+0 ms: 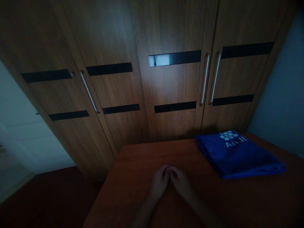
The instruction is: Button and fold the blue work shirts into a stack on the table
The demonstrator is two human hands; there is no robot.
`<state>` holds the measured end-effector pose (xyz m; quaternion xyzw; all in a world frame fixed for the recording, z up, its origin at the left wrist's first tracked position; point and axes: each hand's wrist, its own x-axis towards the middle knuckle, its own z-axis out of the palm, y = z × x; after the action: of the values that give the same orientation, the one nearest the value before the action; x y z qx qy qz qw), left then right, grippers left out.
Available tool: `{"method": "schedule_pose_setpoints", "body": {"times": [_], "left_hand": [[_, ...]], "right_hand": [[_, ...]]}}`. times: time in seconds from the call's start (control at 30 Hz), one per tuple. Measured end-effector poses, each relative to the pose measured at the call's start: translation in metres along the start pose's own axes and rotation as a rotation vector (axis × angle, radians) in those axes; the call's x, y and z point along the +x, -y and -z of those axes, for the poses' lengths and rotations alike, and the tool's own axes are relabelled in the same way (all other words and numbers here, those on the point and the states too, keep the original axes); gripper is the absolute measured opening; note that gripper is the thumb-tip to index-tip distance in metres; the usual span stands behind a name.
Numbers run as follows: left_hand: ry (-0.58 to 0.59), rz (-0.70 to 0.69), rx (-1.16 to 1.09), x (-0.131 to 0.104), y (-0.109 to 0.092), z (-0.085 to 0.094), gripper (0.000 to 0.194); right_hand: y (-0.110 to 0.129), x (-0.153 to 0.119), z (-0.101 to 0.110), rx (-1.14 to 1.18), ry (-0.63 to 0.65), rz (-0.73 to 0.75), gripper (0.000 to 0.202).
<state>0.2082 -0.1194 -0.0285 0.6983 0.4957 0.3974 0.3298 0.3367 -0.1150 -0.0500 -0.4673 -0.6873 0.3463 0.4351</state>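
Observation:
My left hand (159, 180) and my right hand (179, 180) rest together on the reddish-brown table (140, 158). Their fingers are curled in and touch each other at the middle, thumbs close together. I see nothing held in either one, though the light is dim and the picture a little blurred. To the right of my right hand, apart from it, lies a folded blue cloth-like bag or cover (237, 158) with white dots and white lettering on top.
Behind the table stands a wooden wardrobe (171, 85) with black strips and long metal handles (205, 79). A white door (30, 139) is at the left, above a dark red floor (52, 196). A pale wall (282, 91) rises at the right.

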Motion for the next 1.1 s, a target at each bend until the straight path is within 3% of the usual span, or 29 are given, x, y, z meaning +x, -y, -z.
{"method": "schedule_pose_setpoints", "body": {"times": [1.1], "left_hand": [[0.03,-0.016,0.006,0.0026,-0.0015,0.002,0.029]], "right_hand": [[-0.0029,0.0032,0.0012,0.06,0.026,-0.009,0.022]]}}
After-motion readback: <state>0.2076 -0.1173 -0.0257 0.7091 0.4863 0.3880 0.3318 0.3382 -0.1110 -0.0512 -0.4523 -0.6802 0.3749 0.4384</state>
